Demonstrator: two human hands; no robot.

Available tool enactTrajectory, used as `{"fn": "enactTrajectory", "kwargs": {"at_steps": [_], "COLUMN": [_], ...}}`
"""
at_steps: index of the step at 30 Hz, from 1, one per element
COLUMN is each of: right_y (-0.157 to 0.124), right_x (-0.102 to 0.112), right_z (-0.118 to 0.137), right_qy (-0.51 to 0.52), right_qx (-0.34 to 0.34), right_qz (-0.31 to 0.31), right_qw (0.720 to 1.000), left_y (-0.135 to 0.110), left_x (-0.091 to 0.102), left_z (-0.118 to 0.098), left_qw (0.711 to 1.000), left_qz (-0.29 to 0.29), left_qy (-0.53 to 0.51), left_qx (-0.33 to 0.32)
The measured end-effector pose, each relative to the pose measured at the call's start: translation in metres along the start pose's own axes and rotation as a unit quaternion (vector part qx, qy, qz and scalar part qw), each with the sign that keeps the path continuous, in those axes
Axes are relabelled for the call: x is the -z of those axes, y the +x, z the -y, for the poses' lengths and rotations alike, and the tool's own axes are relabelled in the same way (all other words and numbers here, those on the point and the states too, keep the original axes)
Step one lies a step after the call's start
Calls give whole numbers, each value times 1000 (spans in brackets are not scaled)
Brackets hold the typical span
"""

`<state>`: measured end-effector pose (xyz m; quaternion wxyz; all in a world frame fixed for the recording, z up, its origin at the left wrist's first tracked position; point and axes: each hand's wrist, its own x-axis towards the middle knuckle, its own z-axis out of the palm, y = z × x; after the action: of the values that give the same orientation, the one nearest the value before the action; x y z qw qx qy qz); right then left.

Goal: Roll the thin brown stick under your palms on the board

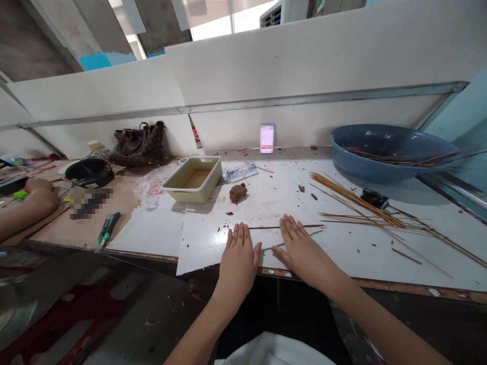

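My left hand (239, 257) lies flat on the white board (205, 248), palm down and fingers stretched out. To its right my right hand (304, 252) rests the same way. A thin brown stick (265, 227) runs crosswise between the hands, its ends passing under or by my fingers; its far right end shows past the right hand. Nearer me, a thin grey stick (268, 249) shows between my thumbs. Beyond the left hand sits a lump of brown clay-like material (238, 192), with dark crumbs around it.
A cream tub (192, 193) of brownish contents stands back left, beside a plastic packet (241, 172). Thin tan sticks (353, 196) and a small black object (375, 197) lie right, before a blue basin (380, 170). Left are a cutter (108, 230), a handbag (139, 147) and another person's hand (41, 196).
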<state>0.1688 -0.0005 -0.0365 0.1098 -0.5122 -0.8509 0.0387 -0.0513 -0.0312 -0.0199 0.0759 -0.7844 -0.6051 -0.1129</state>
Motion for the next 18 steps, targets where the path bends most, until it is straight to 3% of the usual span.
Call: {"fn": "enactTrajectory", "kwargs": {"at_steps": [4, 10, 12, 18], "right_y": [-18, 23, 26, -13], "right_x": [-2, 8, 8, 5], "right_z": [5, -2, -2, 5], "right_qy": [-4, -3, -2, 3], "right_qx": [4, -29, -39, -1], "right_qz": [-5, 29, 26, 17], "right_qw": [1000, 999, 999, 1000], "left_y": [-16, 22, 24, -15], "left_x": [-2, 3, 3, -2], "left_z": [6, 12, 8, 4], "left_qw": [1000, 1000, 1000, 1000], "left_qz": [-9, 11, 7, -12], "left_qy": [-17, -17, 0, -2], "left_qx": [-12, -4, 8, -3]}}
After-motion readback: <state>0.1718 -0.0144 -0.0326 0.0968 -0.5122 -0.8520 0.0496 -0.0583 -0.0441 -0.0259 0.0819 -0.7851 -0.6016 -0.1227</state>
